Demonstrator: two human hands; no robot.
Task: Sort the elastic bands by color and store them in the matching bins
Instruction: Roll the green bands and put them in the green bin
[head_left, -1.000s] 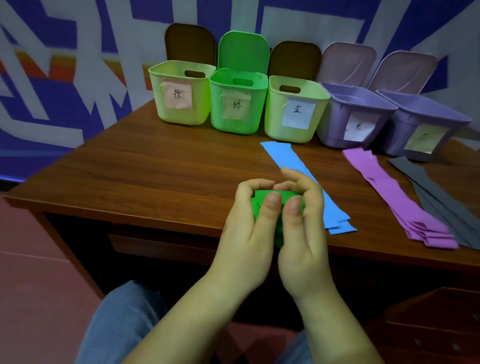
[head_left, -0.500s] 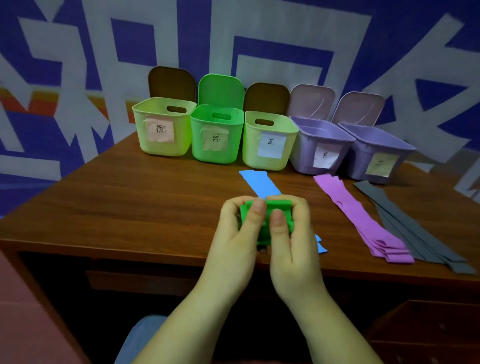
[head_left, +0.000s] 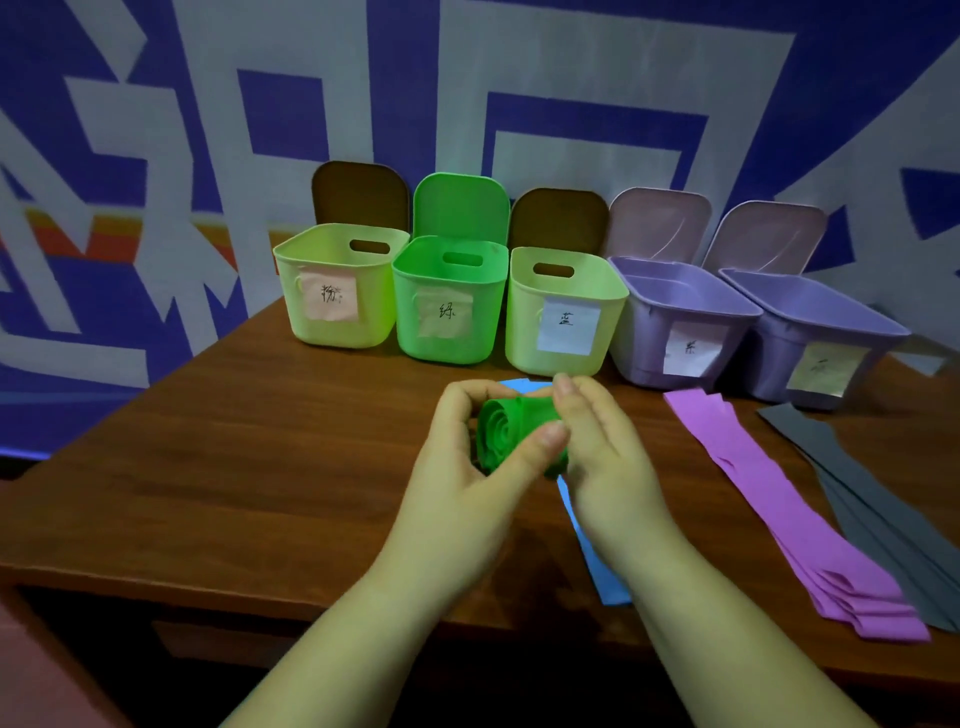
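A rolled-up green elastic band (head_left: 511, 431) sits between both hands above the table's middle. My left hand (head_left: 462, 483) wraps it from the left, thumb pressed on its front. My right hand (head_left: 605, 452) holds its right end with fingers stretched forward. Blue bands (head_left: 589, 551) lie flat beneath my hands, mostly hidden. Purple bands (head_left: 779, 509) and grey bands (head_left: 872, 509) lie in stacks to the right. The bright green bin (head_left: 449, 299) stands second from the left in the back row, lid up.
Five open bins line the back of the wooden table (head_left: 234, 467): a pale green bin (head_left: 337, 286), the green one, another pale green bin (head_left: 563, 312) with a blue label, and two lilac bins (head_left: 675, 322) (head_left: 810, 338). A patterned wall rises behind.
The green band has gone from a folded wad to a tight roll, and both hands have lifted it forward toward the bins. My right fingers have loosened from a curl to a flatter hold.
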